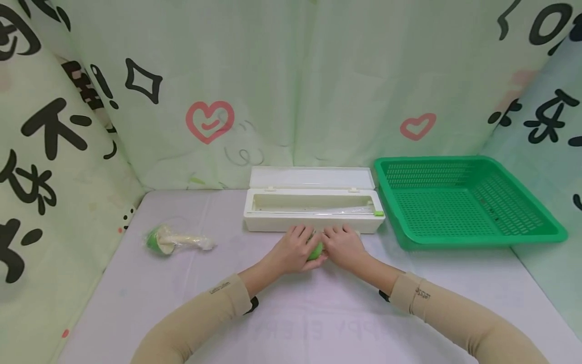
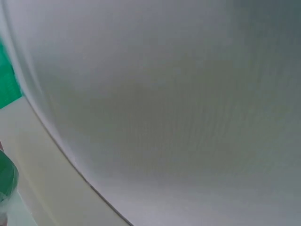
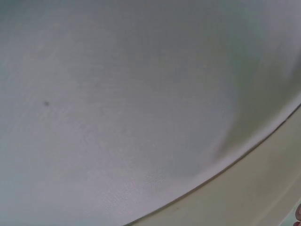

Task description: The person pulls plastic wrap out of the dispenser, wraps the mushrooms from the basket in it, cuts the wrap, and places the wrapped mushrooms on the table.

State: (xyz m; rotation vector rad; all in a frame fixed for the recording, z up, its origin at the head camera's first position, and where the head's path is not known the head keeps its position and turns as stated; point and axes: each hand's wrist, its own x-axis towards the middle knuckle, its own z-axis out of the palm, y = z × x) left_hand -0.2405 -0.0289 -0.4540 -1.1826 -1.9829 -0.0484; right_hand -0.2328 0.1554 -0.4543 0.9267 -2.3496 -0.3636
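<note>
At the front of a long white box [image 1: 313,224], my left hand [image 1: 293,251] grips a round green thing [image 1: 315,251], its fingers and thumb around it. Most of that thing is hidden; part of it [image 2: 6,176] shows at the edge of the left wrist view, with a clear shine like plastic film. Close against it, my right hand [image 1: 344,247] has curled fingers and seems to pinch its plastic wrap, largely covered by the hand. A pale bit shows just past the right hand's far side. The right wrist view shows mostly tablecloth.
The box's lid [image 1: 311,178] is up, with clear film and a light green piece [image 1: 378,213] at its slot. To the left lies a green-and-white piece [image 1: 165,240] in twisted clear film. A green basket [image 1: 475,240] stands right of the box. Curtains surround the table.
</note>
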